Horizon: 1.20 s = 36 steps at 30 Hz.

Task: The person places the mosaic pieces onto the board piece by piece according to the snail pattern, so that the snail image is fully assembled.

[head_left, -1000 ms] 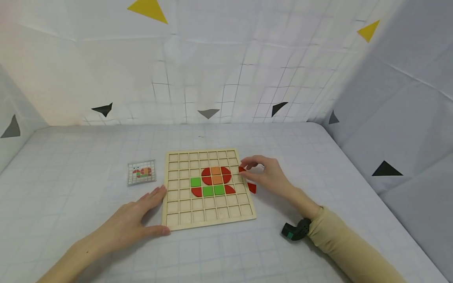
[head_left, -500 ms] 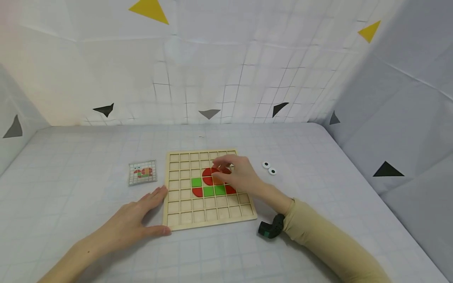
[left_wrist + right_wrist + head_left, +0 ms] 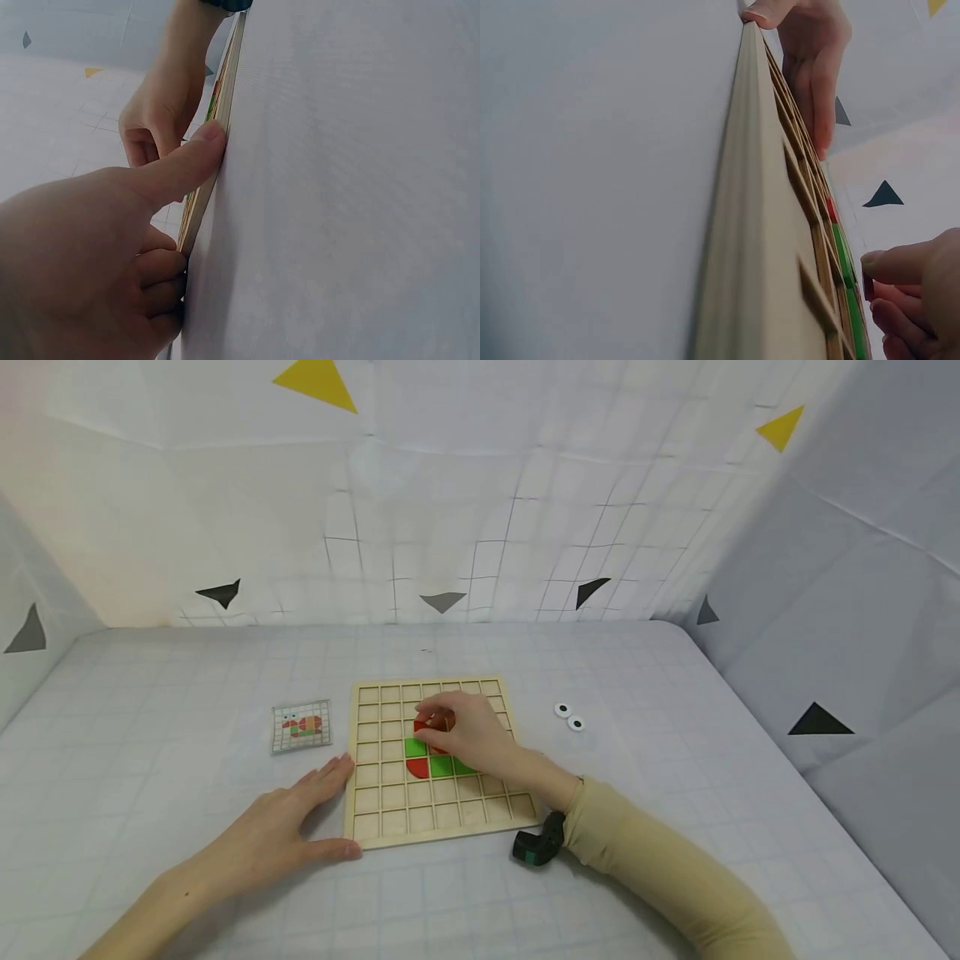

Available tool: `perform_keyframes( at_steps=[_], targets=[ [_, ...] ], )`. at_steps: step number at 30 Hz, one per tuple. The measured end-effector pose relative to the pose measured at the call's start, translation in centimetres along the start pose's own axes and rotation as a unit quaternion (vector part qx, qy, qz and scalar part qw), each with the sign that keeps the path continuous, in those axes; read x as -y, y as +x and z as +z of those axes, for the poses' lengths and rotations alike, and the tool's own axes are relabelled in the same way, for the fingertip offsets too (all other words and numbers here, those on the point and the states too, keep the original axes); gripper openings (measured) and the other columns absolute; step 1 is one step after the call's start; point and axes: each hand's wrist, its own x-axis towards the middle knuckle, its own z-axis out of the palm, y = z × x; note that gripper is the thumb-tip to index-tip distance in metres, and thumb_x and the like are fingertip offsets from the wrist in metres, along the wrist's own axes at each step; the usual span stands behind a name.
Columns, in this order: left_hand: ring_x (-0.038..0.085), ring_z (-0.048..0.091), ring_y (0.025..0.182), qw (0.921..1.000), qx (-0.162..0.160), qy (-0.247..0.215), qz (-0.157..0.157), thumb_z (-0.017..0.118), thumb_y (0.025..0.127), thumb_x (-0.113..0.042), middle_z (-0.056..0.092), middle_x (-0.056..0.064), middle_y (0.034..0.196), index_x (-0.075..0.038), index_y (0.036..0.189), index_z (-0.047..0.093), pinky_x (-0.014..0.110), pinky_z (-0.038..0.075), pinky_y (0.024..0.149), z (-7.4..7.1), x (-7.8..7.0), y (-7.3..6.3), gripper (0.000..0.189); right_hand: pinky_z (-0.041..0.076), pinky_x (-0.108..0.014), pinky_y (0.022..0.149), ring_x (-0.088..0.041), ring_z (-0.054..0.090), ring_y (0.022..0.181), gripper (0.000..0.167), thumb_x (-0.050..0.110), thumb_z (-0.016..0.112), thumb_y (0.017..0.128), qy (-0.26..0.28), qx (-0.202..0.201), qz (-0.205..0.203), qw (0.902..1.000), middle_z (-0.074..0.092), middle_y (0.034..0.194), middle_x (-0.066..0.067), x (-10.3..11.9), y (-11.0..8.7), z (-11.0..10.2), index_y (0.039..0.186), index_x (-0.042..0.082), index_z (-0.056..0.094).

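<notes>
A square wooden grid board (image 3: 442,837) lies on the table with red, green and orange tiles set in its cells. My right hand (image 3: 472,733) pinches a red curved-edge tile (image 3: 420,726) between thumb and fingers. It holds the tile over the cell just behind a green tile (image 3: 415,748). Most of the red and orange tiles are hidden under that hand. In the right wrist view the pinched tile (image 3: 868,286) looks dark and stands on edge. My left hand (image 3: 258,827) rests at the board's left side, fingertips against the edge and thumb at the near corner.
A small picture card (image 3: 302,727) with a coloured figure on a grid lies left of the board. Two round white eye pieces (image 3: 569,717) lie to the right. A black wrist device (image 3: 538,841) hangs below my right sleeve (image 3: 645,860).
My right hand has carried the red tile leftward from the board's right edge to over its middle, uncovering the eye pieces. The left hand has stayed in place.
</notes>
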Motion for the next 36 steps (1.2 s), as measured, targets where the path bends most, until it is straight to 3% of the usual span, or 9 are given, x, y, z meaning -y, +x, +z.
perform_keyframes(
  at_steps=[9, 27, 36],
  targets=[
    [0.039, 0.036, 0.145, 1.0000, -0.002, 0.001, 0.003, 0.069, 0.074, -0.073, 0.035, 0.008, 0.161, -0.017, 0.157, 0.033, 0.062, 0.035, 0.112, 0.1, 0.0, 0.0, 0.107, 0.053, -0.018, 0.073, -0.012, 0.068, 0.084, 0.030, 0.015, 0.078, 0.088, 0.004, -0.004, -0.006, 1.0000, 0.074, 0.100, -0.003, -0.1, 0.4, 1.0, 0.114, 0.003, 0.072],
    [0.040, 0.036, 0.145, 1.0000, -0.003, 0.001, 0.006, 0.069, 0.075, -0.073, 0.035, 0.009, 0.161, -0.017, 0.157, 0.033, 0.062, 0.034, 0.112, 0.1, 0.2, 0.0, 0.106, 0.055, -0.024, 0.080, -0.014, 0.068, 0.091, 0.027, 0.007, 0.073, 0.091, 0.004, -0.010, -0.017, 0.9998, 0.074, 0.105, -0.005, -0.1, 0.1, 1.3, 0.117, 0.002, 0.071],
    [0.042, 0.038, 0.143, 0.9998, -0.007, 0.007, 0.015, 0.066, 0.074, -0.077, 0.037, 0.011, 0.159, -0.016, 0.157, 0.034, 0.064, 0.036, 0.109, 0.1, 0.2, 0.1, 0.108, 0.057, -0.035, 0.083, -0.016, 0.066, 0.093, 0.026, 0.010, 0.072, 0.092, 0.022, -0.010, -0.023, 0.9995, 0.073, 0.107, -0.003, -0.6, -1.6, -1.5, 0.117, 0.004, 0.070]
  ],
)
